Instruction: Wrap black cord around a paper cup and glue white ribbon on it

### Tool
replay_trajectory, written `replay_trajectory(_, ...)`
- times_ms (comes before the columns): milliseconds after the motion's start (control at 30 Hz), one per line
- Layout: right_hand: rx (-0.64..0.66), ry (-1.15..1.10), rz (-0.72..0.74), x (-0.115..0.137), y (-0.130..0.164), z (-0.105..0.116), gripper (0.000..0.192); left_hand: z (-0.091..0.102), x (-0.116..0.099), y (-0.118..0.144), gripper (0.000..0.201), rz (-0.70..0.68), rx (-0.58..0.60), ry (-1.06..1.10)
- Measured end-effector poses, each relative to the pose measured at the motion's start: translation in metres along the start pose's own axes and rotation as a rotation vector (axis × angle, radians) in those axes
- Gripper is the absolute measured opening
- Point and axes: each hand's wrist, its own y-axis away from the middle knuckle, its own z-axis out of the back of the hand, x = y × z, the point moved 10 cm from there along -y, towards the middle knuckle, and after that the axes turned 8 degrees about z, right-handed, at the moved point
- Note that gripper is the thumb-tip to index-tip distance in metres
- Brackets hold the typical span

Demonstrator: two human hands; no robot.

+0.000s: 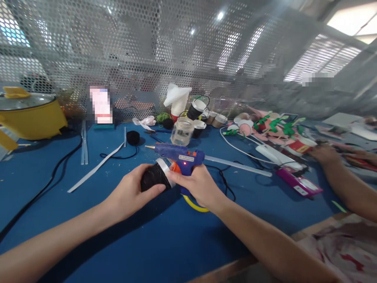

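My left hand (140,188) is closed around a small cup wrapped in black yarn (154,177), tilted on its side with its white rim to the right. In my right hand (203,184) is a blue glue gun (176,152) with an orange trigger, its red light lit. Its metal nozzle points left, above the cup, and a clear glue stick (238,164) sticks out of its back. My right fingertips come close to the cup's rim; whether they touch it I cannot tell. A yellow ring (196,205) shows below the glue gun.
Left lie a white strip (96,168), a black yarn ball (133,137) and glue sticks (84,145) near a yellow pot (32,116). Behind my hands stand a glass jar (182,131) and small cups (198,108). Right are a purple device (299,184) and another person's hand (326,153).
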Motion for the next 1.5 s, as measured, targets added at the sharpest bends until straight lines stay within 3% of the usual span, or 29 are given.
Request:
replay_trajectory(533, 0.021, -0.237, -0.063, -0.009, -0.001, -0.008, 0.024, 0.006, -0.013, 0.003, 0.05, -0.147, -0.089, -0.17)
replay_trajectory(800, -0.002, -0.242, -0.11, -0.013, -0.001, -0.006, 0.01, 0.004, -0.012, 0.002, 0.054, -0.148, -0.081, -0.188)
replay_trajectory(1033, 0.026, -0.184, -0.068, -0.013, 0.0, -0.006, 0.015, -0.001, -0.014, 0.005, 0.05, -0.169, -0.058, -0.198)
replay_trajectory(1500, 0.025, -0.256, -0.074, -0.019, -0.001, -0.008, 0.024, -0.002, -0.02, 0.011, 0.049, -0.274, -0.137, -0.364)
